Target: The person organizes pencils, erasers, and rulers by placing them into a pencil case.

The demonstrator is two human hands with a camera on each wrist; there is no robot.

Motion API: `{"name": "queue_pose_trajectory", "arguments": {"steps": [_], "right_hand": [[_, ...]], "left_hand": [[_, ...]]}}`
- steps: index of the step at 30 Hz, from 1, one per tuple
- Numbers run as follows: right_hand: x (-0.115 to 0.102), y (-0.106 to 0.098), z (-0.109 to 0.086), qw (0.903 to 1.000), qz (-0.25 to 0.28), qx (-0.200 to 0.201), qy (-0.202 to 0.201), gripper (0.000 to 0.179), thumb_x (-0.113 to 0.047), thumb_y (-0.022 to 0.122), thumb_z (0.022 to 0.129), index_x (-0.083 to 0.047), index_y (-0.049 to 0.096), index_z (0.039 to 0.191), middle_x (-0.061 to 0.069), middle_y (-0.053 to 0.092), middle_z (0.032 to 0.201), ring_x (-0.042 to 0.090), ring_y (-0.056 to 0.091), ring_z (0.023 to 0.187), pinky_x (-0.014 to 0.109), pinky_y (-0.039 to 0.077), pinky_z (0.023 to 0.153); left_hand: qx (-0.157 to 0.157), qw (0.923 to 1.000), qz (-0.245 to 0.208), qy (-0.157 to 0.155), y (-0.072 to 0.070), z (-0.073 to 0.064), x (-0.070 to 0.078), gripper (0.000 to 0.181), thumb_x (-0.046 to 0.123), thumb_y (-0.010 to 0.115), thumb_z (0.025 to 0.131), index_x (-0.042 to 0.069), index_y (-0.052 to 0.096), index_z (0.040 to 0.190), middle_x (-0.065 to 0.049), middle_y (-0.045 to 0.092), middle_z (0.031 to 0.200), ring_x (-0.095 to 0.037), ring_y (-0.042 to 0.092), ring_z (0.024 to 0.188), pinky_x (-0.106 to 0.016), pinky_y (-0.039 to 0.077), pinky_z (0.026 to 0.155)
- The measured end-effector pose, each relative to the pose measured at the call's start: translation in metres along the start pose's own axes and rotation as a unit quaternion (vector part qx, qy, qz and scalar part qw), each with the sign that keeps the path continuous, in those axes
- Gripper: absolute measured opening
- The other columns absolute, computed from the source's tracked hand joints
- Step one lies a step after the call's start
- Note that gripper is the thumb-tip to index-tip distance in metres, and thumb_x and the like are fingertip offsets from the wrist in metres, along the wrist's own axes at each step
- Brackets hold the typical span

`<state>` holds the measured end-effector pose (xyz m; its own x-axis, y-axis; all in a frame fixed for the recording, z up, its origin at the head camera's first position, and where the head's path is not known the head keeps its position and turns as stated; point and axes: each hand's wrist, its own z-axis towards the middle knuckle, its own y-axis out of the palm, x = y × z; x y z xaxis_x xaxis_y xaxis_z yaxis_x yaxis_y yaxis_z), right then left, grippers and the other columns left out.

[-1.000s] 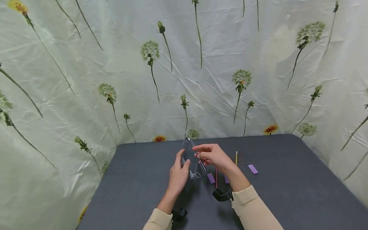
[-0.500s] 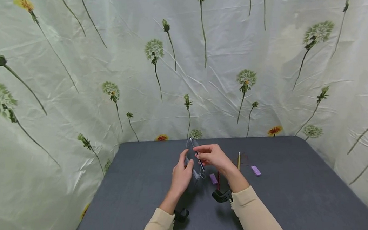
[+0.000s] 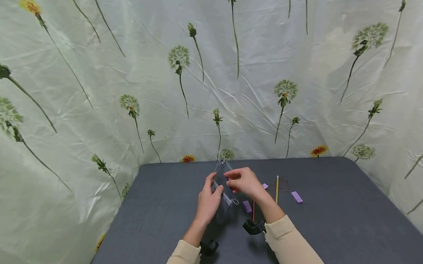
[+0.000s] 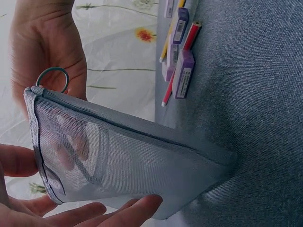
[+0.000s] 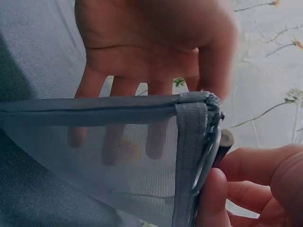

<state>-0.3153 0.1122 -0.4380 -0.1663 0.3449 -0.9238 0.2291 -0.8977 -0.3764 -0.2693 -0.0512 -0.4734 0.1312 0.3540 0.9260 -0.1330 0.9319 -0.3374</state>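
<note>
My left hand [image 3: 209,200] holds a grey mesh zip pouch [image 4: 128,151] by its open end, thumb on one side and fingers along the other. The pouch is tilted, with a ring [image 4: 53,78] at the zip end. My right hand [image 3: 246,182] pinches a dark pencil [image 5: 226,141] between thumb and fingers at the pouch's mouth. One pencil end sticks out beside the zip edge in the right wrist view. Through the mesh in the left wrist view, part of the pencil and some right-hand fingertips show dimly.
Right of the pouch on the dark table [image 3: 159,232] lie purple-sleeved erasers [image 3: 297,197], a red pencil [image 4: 191,35] and a yellow pencil [image 3: 277,188]. A flower-printed curtain [image 3: 157,70] hangs behind the table.
My right hand has brought the dark pencil closer to the pouch, and the pencil now overlaps its mouth. The left hand keeps its hold on the pouch. The head view has shifted slightly.
</note>
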Motion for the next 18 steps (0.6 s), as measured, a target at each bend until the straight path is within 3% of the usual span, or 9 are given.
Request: {"name": "queue_pose_trajectory", "arguments": {"steps": [7, 18], "right_hand": [[-0.009, 0.01, -0.002, 0.999, -0.038, 0.021, -0.007, 0.027, -0.008, 0.074, 0.091, -0.008, 0.074, 0.119, 0.006, 0.073, 0.096, 0.018, 0.068, 0.064, 0.05, 0.059, 0.071], [-0.015, 0.015, -0.002, 0.9966, -0.076, 0.031, -0.011, 0.027, -0.009, 0.074, 0.091, -0.006, 0.074, 0.118, 0.003, 0.072, 0.089, 0.015, 0.067, 0.062, 0.034, 0.056, 0.058]], "left_hand": [[0.01, 0.9999, -0.008, -0.001, -0.004, 0.0, 0.002, 0.048, 0.025, 0.057, 0.103, 0.02, 0.045, 0.15, -0.021, 0.046, 0.15, -0.041, 0.048, 0.134, -0.061, 0.046, 0.098], [0.003, 0.9998, -0.019, 0.003, -0.004, 0.001, 0.004, 0.048, 0.023, 0.057, 0.103, 0.017, 0.046, 0.149, -0.019, 0.044, 0.153, -0.039, 0.044, 0.138, -0.061, 0.045, 0.1]]}}
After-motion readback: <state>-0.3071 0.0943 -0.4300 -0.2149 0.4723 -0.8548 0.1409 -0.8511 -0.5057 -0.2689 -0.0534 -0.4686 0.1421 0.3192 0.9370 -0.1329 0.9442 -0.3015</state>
